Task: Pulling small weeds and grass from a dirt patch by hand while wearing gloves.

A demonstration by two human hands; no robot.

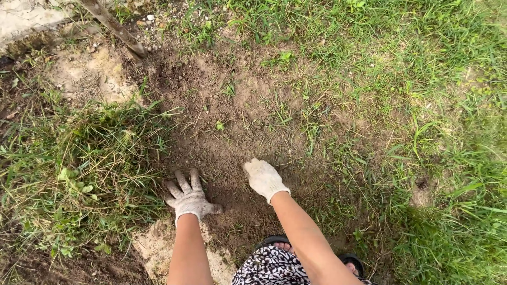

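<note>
Both my hands wear dirty white cloth gloves and rest on a patch of bare brown soil (222, 121). My left hand (188, 198) lies flat with its fingers spread, at the edge of a thick clump of grass (79, 163). My right hand (264, 178) presses palm-down on the soil a little to the right, fingers together. Neither hand holds anything. My bare forearms reach down from the bottom edge, above a black-and-white patterned garment (269, 266) and dark sandals (351, 261).
A rusty metal bar or tool shaft (116, 26) sticks into the ground at the top left. Pale stone or concrete patches lie at top left (90, 71) and bottom centre (153, 245). Green grass (422, 132) covers the right side.
</note>
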